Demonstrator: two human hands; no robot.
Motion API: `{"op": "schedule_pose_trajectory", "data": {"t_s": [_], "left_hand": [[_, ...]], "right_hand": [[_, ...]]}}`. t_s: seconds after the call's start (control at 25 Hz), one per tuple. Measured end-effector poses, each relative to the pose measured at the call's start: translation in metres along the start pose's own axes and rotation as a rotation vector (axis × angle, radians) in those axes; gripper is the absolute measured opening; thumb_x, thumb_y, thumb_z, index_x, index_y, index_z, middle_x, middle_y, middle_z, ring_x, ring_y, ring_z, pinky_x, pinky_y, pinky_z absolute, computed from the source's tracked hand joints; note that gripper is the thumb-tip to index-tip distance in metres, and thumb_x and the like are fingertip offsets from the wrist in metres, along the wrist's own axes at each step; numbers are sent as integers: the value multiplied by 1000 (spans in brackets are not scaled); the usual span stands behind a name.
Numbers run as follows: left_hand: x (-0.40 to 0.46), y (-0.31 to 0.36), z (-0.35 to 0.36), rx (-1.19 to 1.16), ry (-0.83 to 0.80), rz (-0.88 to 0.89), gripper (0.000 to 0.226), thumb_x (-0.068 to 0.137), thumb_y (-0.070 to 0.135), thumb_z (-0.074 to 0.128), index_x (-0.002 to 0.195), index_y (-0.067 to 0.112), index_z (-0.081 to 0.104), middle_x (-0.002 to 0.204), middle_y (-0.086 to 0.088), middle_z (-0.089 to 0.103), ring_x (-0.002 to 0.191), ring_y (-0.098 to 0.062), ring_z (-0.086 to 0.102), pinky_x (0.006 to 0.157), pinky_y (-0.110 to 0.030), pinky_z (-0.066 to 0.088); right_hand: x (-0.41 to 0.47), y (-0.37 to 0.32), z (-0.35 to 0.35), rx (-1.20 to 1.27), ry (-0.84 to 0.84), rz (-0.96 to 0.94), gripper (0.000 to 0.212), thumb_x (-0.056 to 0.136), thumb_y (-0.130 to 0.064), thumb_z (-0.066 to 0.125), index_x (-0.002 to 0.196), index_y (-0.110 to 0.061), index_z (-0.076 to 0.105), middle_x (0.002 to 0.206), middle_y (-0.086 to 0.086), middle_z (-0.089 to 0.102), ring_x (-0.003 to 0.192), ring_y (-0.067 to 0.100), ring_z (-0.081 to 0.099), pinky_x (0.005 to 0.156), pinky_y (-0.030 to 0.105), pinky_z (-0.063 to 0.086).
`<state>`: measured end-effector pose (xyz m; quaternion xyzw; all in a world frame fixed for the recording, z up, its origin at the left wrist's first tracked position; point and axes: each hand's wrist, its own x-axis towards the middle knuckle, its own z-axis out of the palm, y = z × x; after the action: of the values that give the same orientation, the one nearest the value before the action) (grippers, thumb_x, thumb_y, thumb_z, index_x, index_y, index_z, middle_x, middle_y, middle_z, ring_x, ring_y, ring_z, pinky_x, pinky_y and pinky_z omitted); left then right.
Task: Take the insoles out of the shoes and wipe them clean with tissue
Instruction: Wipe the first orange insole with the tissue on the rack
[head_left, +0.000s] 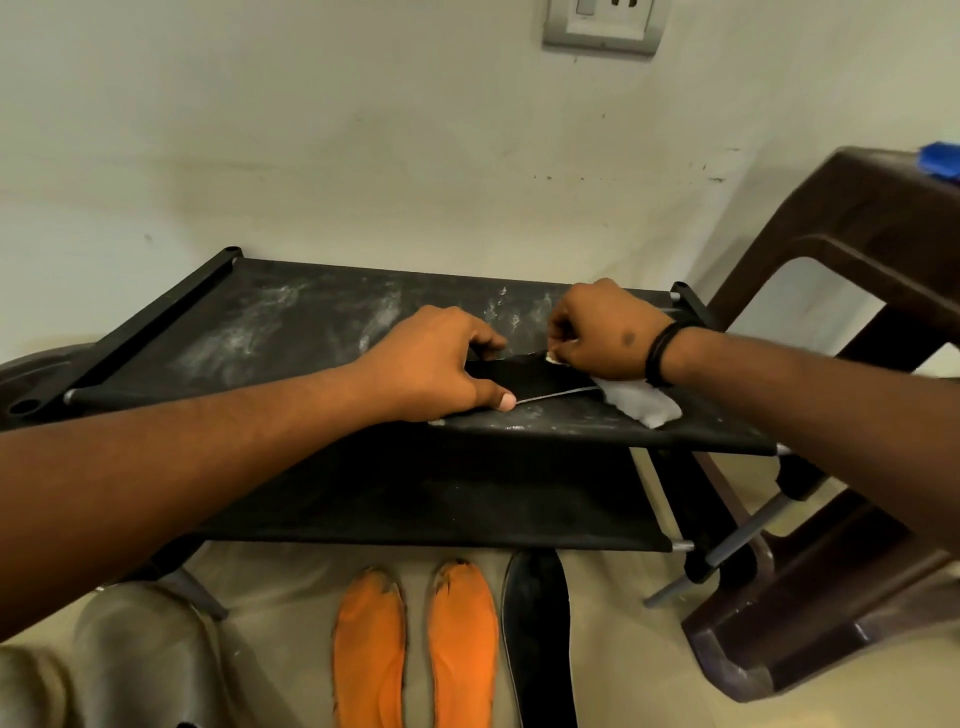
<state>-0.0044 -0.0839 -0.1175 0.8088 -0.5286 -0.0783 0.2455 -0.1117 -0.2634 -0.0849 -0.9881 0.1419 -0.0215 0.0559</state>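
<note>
A black insole (530, 382) lies flat on the top shelf of a black fabric shoe rack (291, 332). My left hand (441, 364) holds its left end, thumb at the near edge and fingers over the far edge. My right hand (597, 332) is curled over the insole's right part and pinches a small bit of white tissue (551, 357). A white tissue pack (641, 402) lies on the shelf just under my right wrist. On the floor below lie two orange insoles (369, 649) (464, 644) and another black insole (540, 639), side by side.
The rack's top is streaked with white dust. A brown plastic stool (852, 415) stands close on the right, with a blue object (940, 161) on top. A wall with a socket plate (605, 23) is behind. Blurry grey shapes (140, 639) sit at the lower left.
</note>
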Motion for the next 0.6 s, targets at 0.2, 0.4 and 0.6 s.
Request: {"op": "schedule_pose_trajectory", "data": {"t_s": [0.2, 0.4, 0.6], "left_hand": [[-1, -1, -1, 30, 5, -1, 53, 72, 52, 84, 117, 24, 73, 107, 6, 75, 94, -13, 70, 87, -39, 58], [-1, 1, -1, 22, 6, 4, 68, 75, 46, 84, 135, 20, 64, 128, 5, 69, 111, -11, 65, 98, -30, 52], [-2, 2, -2, 50, 15, 24, 60, 73, 51, 84, 125, 23, 70, 115, 7, 73, 97, -8, 67, 86, -27, 55]], "right_hand": [[1, -28, 19, 167, -21, -147, 10, 90, -18, 65, 83, -16, 72, 81, -1, 70, 75, 12, 65, 72, 27, 53], [10, -6, 11, -23, 44, 8, 11, 90, -21, 63, 90, -15, 72, 89, 5, 71, 83, 22, 67, 76, 36, 56], [-12, -29, 6, 144, -98, -218, 14, 88, -20, 67, 77, -13, 73, 74, 0, 70, 69, 14, 65, 66, 25, 50]]}}
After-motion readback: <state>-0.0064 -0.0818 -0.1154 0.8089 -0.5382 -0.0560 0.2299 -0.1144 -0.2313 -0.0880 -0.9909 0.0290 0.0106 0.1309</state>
